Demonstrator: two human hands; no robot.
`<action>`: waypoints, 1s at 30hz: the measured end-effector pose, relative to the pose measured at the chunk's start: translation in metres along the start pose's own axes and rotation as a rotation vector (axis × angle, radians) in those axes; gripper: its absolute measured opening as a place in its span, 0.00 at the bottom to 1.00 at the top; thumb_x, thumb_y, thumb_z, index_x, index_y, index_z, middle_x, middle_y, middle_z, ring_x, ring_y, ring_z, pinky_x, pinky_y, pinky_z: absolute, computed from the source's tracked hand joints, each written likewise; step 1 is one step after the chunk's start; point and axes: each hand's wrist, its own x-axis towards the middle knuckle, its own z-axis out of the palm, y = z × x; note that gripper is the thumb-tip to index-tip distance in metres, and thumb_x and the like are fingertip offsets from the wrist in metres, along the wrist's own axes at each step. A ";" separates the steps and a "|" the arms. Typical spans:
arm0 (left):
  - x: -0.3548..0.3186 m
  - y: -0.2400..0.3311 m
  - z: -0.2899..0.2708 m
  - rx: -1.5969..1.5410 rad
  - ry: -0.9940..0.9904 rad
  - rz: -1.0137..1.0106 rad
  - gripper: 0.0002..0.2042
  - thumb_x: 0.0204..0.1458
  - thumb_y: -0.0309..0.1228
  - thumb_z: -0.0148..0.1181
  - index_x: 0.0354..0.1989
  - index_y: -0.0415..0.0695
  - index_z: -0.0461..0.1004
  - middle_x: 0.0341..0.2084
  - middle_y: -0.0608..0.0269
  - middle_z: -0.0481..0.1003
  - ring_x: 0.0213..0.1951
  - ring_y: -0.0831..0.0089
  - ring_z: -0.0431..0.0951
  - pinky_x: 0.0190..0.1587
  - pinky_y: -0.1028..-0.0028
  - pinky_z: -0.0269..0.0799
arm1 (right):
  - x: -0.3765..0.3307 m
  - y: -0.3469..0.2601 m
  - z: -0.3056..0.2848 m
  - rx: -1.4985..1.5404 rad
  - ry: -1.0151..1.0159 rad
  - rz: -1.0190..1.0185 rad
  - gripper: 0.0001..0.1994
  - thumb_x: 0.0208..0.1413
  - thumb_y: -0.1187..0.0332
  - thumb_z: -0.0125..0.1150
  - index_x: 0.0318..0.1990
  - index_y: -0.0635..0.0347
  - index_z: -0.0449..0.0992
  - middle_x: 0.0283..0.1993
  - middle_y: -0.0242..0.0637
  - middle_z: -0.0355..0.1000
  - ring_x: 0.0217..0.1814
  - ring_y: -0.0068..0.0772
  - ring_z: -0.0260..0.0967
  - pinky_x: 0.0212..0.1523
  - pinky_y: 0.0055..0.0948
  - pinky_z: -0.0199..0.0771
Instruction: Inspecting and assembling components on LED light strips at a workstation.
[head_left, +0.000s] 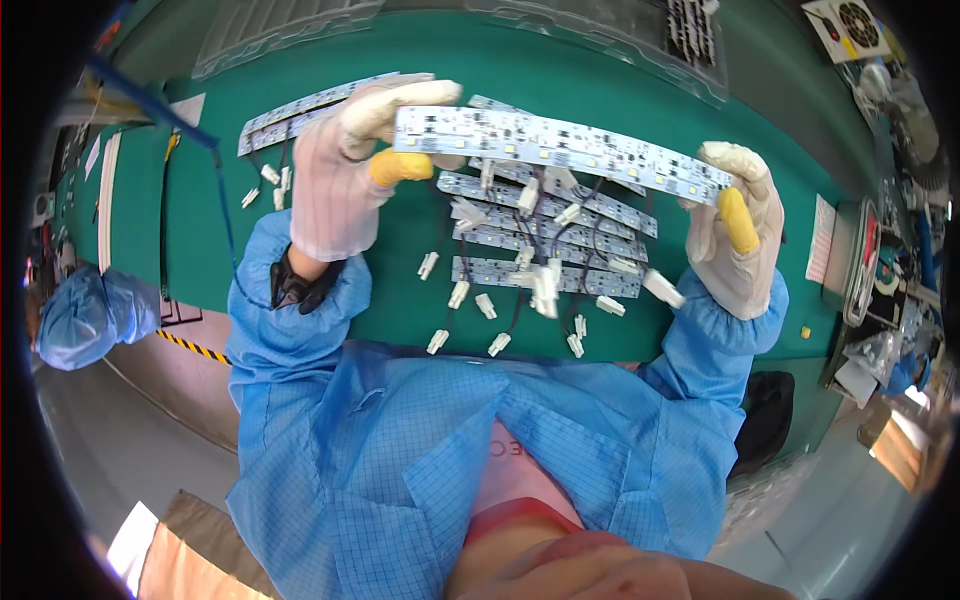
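A long white LED circuit board (560,145) is held up level with its component side in sight. My left hand (350,170), in a white glove with a yellow thumb covering, is closed on the board's left end. Its right end sits between the thumb and fingers of my right hand (742,230), gloved the same way. Beneath it, several similar LED boards (545,272) lie in rows on the green mat, partly covered. Dark wires with white plug connectors (544,290) spread over them, some blurred. Beyond my left hand lies another group of boards (300,118).
The green bench mat (400,320) runs under everything. Clear plastic trays (285,30) stand along the far edge. A blue cord (222,190) hangs left near my black wrist strap (295,288). Further left is a blue sleeve (100,315) of another person. A printed sheet (821,238) lies right.
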 end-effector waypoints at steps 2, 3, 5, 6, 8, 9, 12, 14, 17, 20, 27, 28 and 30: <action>0.003 -0.004 0.001 -0.002 -0.019 0.037 0.28 0.48 0.43 0.60 0.52 0.34 0.68 0.36 0.57 0.77 0.35 0.74 0.78 0.41 0.78 0.71 | -0.004 -0.003 -0.004 0.035 -0.013 0.022 0.17 0.55 0.65 0.59 0.48 0.66 0.67 0.34 0.35 0.68 0.26 0.17 0.63 0.27 0.14 0.60; 0.004 0.000 0.004 -0.006 0.004 0.003 0.29 0.48 0.44 0.61 0.53 0.34 0.67 0.36 0.57 0.77 0.35 0.74 0.78 0.41 0.79 0.70 | -0.006 -0.004 -0.006 0.079 -0.045 0.044 0.17 0.54 0.67 0.60 0.48 0.65 0.66 0.39 0.33 0.67 0.35 0.20 0.65 0.36 0.15 0.62; 0.005 0.001 0.007 -0.017 0.010 -0.028 0.30 0.48 0.44 0.61 0.53 0.33 0.66 0.35 0.57 0.77 0.35 0.74 0.78 0.41 0.79 0.70 | -0.008 -0.002 -0.008 0.036 -0.019 0.030 0.18 0.54 0.67 0.61 0.49 0.65 0.66 0.40 0.33 0.67 0.36 0.22 0.66 0.34 0.15 0.63; 0.006 0.000 0.007 0.002 0.026 -0.040 0.31 0.48 0.45 0.60 0.54 0.33 0.66 0.35 0.57 0.77 0.35 0.74 0.78 0.42 0.79 0.70 | -0.009 -0.003 -0.005 0.009 -0.013 -0.003 0.18 0.54 0.66 0.61 0.49 0.66 0.67 0.36 0.36 0.69 0.26 0.18 0.64 0.26 0.14 0.61; 0.007 -0.003 0.007 0.029 0.050 -0.064 0.32 0.48 0.49 0.59 0.54 0.34 0.66 0.34 0.57 0.77 0.36 0.74 0.77 0.42 0.79 0.69 | -0.008 -0.005 -0.003 0.026 -0.052 -0.061 0.19 0.53 0.65 0.61 0.48 0.67 0.67 0.33 0.38 0.72 0.17 0.14 0.62 0.18 0.13 0.58; 0.007 -0.003 0.008 0.019 0.033 -0.062 0.32 0.48 0.49 0.59 0.54 0.34 0.66 0.34 0.57 0.77 0.36 0.74 0.77 0.42 0.79 0.69 | -0.009 -0.006 -0.003 0.019 -0.034 -0.062 0.19 0.53 0.65 0.61 0.48 0.67 0.67 0.33 0.38 0.72 0.17 0.14 0.62 0.18 0.13 0.58; 0.009 -0.001 0.013 0.182 0.104 -0.050 0.33 0.51 0.54 0.53 0.54 0.36 0.66 0.33 0.59 0.77 0.34 0.75 0.77 0.40 0.79 0.69 | -0.010 -0.008 -0.006 -0.057 -0.083 -0.012 0.25 0.51 0.58 0.63 0.50 0.69 0.66 0.41 0.39 0.70 0.38 0.26 0.69 0.31 0.16 0.66; 0.012 0.000 0.011 0.287 0.059 -0.045 0.33 0.52 0.56 0.50 0.54 0.37 0.67 0.32 0.60 0.77 0.33 0.77 0.77 0.38 0.80 0.69 | -0.009 -0.008 -0.008 -0.035 -0.101 -0.028 0.26 0.52 0.56 0.62 0.50 0.70 0.65 0.39 0.41 0.70 0.36 0.26 0.69 0.30 0.16 0.67; 0.013 0.006 0.006 0.497 0.002 -0.101 0.35 0.52 0.62 0.41 0.54 0.42 0.69 0.30 0.63 0.78 0.32 0.81 0.75 0.31 0.81 0.69 | -0.009 -0.006 -0.009 -0.070 -0.145 -0.063 0.30 0.53 0.51 0.58 0.50 0.72 0.64 0.34 0.46 0.71 0.27 0.24 0.69 0.27 0.16 0.67; 0.014 -0.001 0.004 0.592 -0.028 0.010 0.34 0.52 0.61 0.43 0.54 0.42 0.69 0.29 0.64 0.78 0.32 0.82 0.75 0.30 0.82 0.68 | -0.006 -0.001 -0.010 -0.052 -0.183 -0.158 0.23 0.54 0.56 0.59 0.49 0.67 0.67 0.39 0.41 0.73 0.21 0.17 0.67 0.18 0.13 0.61; 0.007 -0.005 0.009 0.071 0.133 -0.004 0.31 0.50 0.46 0.59 0.54 0.32 0.65 0.37 0.55 0.76 0.35 0.73 0.78 0.43 0.76 0.72 | -0.006 -0.001 -0.006 0.015 -0.130 -0.116 0.25 0.53 0.58 0.61 0.51 0.67 0.65 0.37 0.39 0.72 0.18 0.15 0.64 0.19 0.13 0.61; 0.007 -0.003 0.009 0.067 0.114 0.001 0.31 0.50 0.46 0.59 0.54 0.32 0.65 0.37 0.55 0.76 0.35 0.73 0.78 0.43 0.76 0.72 | -0.006 0.002 -0.006 0.037 -0.125 -0.136 0.26 0.52 0.56 0.62 0.52 0.68 0.65 0.38 0.38 0.72 0.19 0.15 0.64 0.19 0.13 0.61; 0.006 -0.004 0.008 0.054 0.096 0.022 0.30 0.50 0.45 0.59 0.54 0.32 0.65 0.37 0.56 0.76 0.34 0.72 0.78 0.41 0.76 0.73 | -0.005 0.003 -0.003 0.019 -0.069 -0.125 0.30 0.50 0.53 0.63 0.52 0.68 0.65 0.37 0.37 0.71 0.19 0.15 0.64 0.19 0.14 0.60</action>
